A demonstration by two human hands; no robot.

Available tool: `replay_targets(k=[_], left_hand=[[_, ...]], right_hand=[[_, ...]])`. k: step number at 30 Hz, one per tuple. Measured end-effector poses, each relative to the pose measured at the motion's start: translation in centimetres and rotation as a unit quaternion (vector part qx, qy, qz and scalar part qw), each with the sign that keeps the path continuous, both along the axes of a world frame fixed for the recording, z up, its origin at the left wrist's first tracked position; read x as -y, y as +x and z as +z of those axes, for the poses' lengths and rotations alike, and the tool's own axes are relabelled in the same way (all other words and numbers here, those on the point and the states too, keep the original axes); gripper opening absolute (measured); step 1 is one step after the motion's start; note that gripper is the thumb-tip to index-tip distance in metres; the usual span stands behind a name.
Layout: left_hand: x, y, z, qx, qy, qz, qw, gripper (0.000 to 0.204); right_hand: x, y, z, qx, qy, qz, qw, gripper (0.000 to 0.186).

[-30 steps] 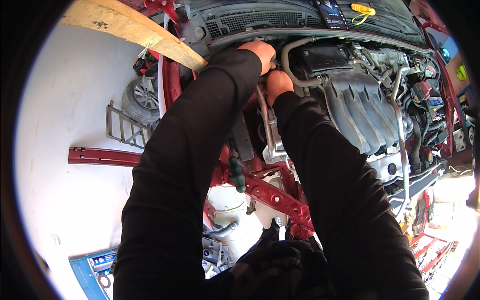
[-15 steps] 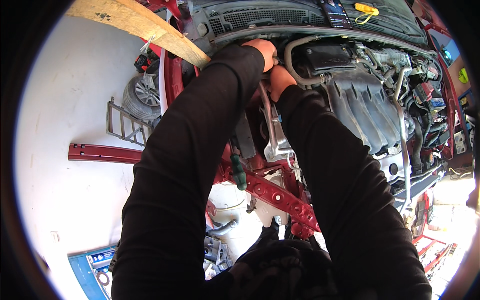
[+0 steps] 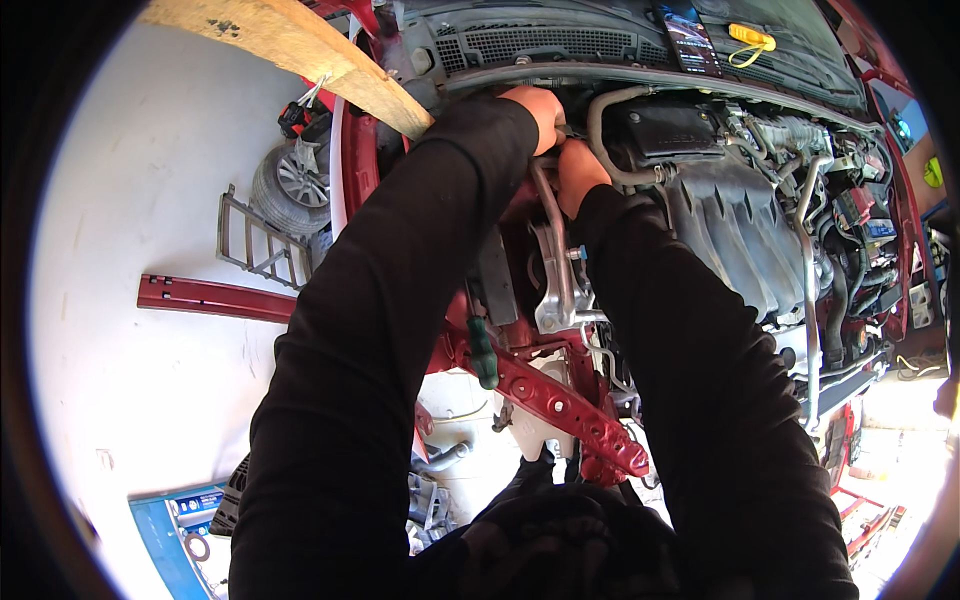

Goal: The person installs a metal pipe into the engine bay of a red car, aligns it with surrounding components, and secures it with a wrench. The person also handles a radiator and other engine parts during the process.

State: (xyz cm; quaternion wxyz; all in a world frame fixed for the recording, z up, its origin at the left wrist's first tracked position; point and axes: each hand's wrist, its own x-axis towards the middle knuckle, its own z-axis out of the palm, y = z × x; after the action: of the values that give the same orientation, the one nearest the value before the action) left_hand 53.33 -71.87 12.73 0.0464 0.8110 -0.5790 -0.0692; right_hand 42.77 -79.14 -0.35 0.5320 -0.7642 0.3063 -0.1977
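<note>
At the rear of the open engine bay, my left hand (image 3: 543, 112) is closed, its fingers curled around something small and dark that I cannot make out. Just below and to the right of it, my right hand (image 3: 577, 175) is bent inward, its fingers mostly hidden but seeming closed at the same spot. A curved grey-brown hose (image 3: 598, 125) runs right beside both hands. Below the right hand a metal pipe (image 3: 556, 245) descends along a silver bracket (image 3: 553, 305). A screwdriver with a green handle (image 3: 482, 352) rests by the left forearm.
A wooden beam (image 3: 300, 50) slants in from the upper left. The ribbed engine cover (image 3: 725, 225) lies to the right. In front is a red crossbar (image 3: 550, 400). On the windshield edge lie a phone-like screen (image 3: 688, 38) and a yellow tool (image 3: 752, 40). A wheel (image 3: 292, 185) leans by the wall.
The whole view has shifted slightly right and down. My hands stay together at the same spot beside the hose, with the right wrist turned a little.
</note>
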Motion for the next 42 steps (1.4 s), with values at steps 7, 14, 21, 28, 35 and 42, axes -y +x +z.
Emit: replay_targets(k=[7, 14, 21, 28, 35, 42], left_hand=[[-1.6, -0.8, -0.1, 0.047, -0.029, -0.052, 0.997, 0.036], [-2.3, 0.5, -0.5, 0.093, -0.03, -0.143, 0.985, 0.042], [-2.9, 0.2, -0.7, 0.154, -0.039, -0.175, 0.972, 0.052], [-3.5, 0.5, -3.0, 0.111, -0.049, -0.164, 0.979, 0.06], [-4.3, -0.2, -3.3, 0.092, -0.073, -0.132, 0.984, 0.062], [-5.0, -0.2, -3.2, 0.098, -0.081, -0.129, 0.984, 0.063]], right_hand=[[0.2, 0.5, 0.4, 0.099, 0.31, -0.008, 0.946, 0.03], [0.2, -0.1, 1.1, 0.074, 0.296, -0.007, 0.952, 0.029], [0.9, 0.6, -0.7, 0.048, 0.192, -0.013, 0.98, 0.027], [1.4, 2.6, -3.7, 0.082, 0.169, -0.071, 0.98, 0.029], [0.0, 0.8, -0.8, 0.07, 0.135, -0.078, 0.985, 0.029], [-1.2, -1.5, 2.9, 0.088, 0.269, -0.014, 0.959, 0.029]])
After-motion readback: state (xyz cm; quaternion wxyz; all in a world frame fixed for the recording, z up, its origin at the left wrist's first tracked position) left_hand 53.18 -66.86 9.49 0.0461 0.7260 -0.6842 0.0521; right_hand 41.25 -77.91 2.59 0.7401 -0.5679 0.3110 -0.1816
